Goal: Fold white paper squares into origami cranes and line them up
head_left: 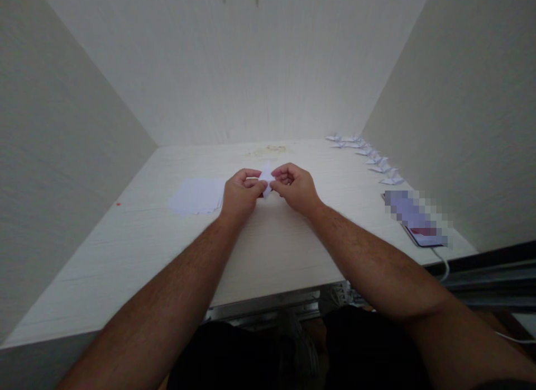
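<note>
Between my two hands, over the middle of the table, is a small folded white paper (267, 180) with a pointed top and bottom. My left hand (243, 191) pinches its left side between thumb and fingers. On the other side, my right hand (296, 188) grips the paper's right edge the same way, thumb in front. The fingertips cover part of the folds. Just left of my left hand lies a stack of white paper sheets (195, 195).
Several folded white paper cranes (379, 162) line the table's (276, 256) back right edge. A phone (419, 222) with a cable (443, 264) lies at the right. Walls (247, 66) enclose the back and both sides. A small red spot (118, 204) marks the left.
</note>
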`<state>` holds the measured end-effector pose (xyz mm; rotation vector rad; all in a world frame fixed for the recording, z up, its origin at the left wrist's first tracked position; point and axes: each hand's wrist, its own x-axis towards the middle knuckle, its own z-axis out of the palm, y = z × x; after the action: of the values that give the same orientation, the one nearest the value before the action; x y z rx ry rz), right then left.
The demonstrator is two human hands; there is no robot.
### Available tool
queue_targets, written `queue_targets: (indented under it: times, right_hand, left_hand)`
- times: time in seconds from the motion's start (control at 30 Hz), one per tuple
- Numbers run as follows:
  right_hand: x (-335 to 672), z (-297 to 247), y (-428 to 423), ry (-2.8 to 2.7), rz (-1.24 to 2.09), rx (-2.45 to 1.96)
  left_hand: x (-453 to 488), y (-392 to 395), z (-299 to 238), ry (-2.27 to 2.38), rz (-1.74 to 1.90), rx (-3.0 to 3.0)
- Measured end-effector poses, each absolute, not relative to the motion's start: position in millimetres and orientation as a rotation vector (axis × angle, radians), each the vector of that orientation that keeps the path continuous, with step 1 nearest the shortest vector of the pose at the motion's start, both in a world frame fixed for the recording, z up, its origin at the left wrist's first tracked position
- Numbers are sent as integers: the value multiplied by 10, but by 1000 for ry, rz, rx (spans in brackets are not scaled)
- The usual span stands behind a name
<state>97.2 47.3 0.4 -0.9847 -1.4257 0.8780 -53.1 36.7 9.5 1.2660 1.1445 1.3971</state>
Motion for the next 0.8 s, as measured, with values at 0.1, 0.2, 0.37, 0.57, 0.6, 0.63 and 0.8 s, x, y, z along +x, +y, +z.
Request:
queue_targets:
  times: [0.1, 0.2, 0.37, 0.57, 0.6, 0.63, 0.8]
  right_hand:
    - [974, 20, 481, -1407, 906, -1006]
    - [969, 37, 470, -1430, 933, -1001]
    - [972, 69, 436, -1473, 944, -958]
    - [1003, 78, 435, -1516, 1012, -900]
    - [1005, 74, 441, -1506, 1010, -887]
    - [1007, 69, 447, -1493, 1011, -875]
    - [1011, 62, 469, -1451, 1044, -840]
  left_hand:
    - [-539, 354, 121, 1129, 1385, 1379]
    - [-548, 350, 131, 1138, 1413, 1503]
    - [-559, 349, 138, 1119, 1451, 1593]
    - [-551, 324, 181, 1082, 1429, 1530]
    - [-550, 323, 186, 1069, 1422, 1541]
    - [-550, 324, 189, 1055, 1418, 1551]
    - [-550, 333, 194, 1018, 1444, 1544]
